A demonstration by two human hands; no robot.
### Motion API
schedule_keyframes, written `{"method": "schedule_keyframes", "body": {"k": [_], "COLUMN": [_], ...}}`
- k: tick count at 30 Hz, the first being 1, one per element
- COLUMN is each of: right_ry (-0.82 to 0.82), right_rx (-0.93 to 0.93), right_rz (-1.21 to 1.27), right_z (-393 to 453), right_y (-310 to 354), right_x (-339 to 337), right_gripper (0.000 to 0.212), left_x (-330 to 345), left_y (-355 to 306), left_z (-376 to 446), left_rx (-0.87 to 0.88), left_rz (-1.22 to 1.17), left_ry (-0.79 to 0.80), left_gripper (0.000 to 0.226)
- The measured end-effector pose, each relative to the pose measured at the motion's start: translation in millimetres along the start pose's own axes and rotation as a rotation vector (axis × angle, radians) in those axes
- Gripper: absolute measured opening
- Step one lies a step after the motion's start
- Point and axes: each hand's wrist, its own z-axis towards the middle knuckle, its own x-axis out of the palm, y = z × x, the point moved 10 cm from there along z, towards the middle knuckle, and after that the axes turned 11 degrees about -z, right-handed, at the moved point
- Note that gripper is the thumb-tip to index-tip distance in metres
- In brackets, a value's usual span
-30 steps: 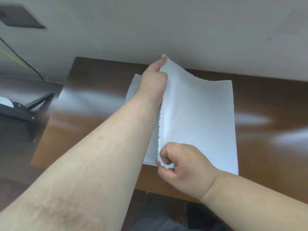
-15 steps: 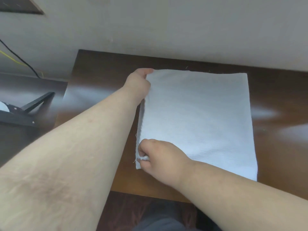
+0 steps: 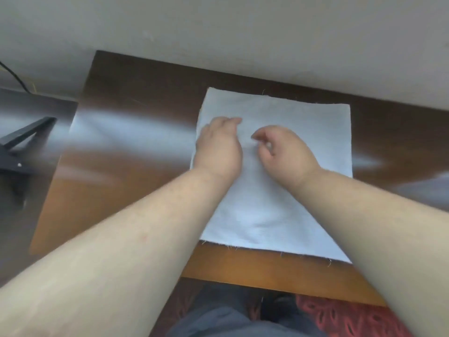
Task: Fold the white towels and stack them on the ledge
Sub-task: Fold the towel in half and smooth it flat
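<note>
I see one white towel (image 3: 286, 195) lying flat on the brown tabletop (image 3: 136, 132), its far edge close to the wall (image 3: 218, 32) and its near edge just short of the tabletop's front edge. A second ago its left half was lifted and being carried across. Half a second ago both hands were pinching the left edge, one at the far corner, one at the near corner. Both corners are now released and the towel lies flat as a single rectangle. I judge that one fold is complete and that the hands are now smoothing the surface.

My left hand (image 3: 218, 147) rests palm down on the towel near its left edge. Its fingers point forward and lie together, and they hold nothing. My right hand (image 3: 284, 152) sits just beside it over the towel's middle. Its fingers are loosely curled with the thumb tip near the index tip. I cannot tell whether they pinch a bit of cloth or only touch it.

Count in view:
- White towels: one.
- Hands: two, both on the towel.
- Folded stacks: none visible.

A black stand (image 3: 21, 142) sits off the tabletop's left side. I judge that further folds and the stacking remain to be done.
</note>
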Motion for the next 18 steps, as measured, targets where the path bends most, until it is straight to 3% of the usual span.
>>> {"method": "schedule_keyframes", "body": {"k": [4,8,14,18], "right_ry": [0.176,0.205,0.163,0.216], "right_rx": [-0.096,-0.123,0.257,0.414], "right_rz": [-0.333,-0.392,-0.254,-0.092], "right_z": [22.5,10.3,-39.6,-87.0], "right_y": [-44.6,-63.3,-104.1,-88.5], "right_x": [18.0,27.6,16.3,30.2], "right_gripper": [0.046,0.053,0.067,0.08], "left_x": [57.1,75.2,81.0,87.6], "left_y": [-8.1,-7.2,-27.6,-44.7], "left_z": [-64.3,-73.3,-27.0,-3.1], "left_rx": [-0.09,-0.102,0.066,0.243], "left_rz": [0.142,0.306,0.411,0.451], "left_ry": [0.146,0.259,0.457,0.553], "left_gripper": [0.055,0.063,0.065,0.065]}}
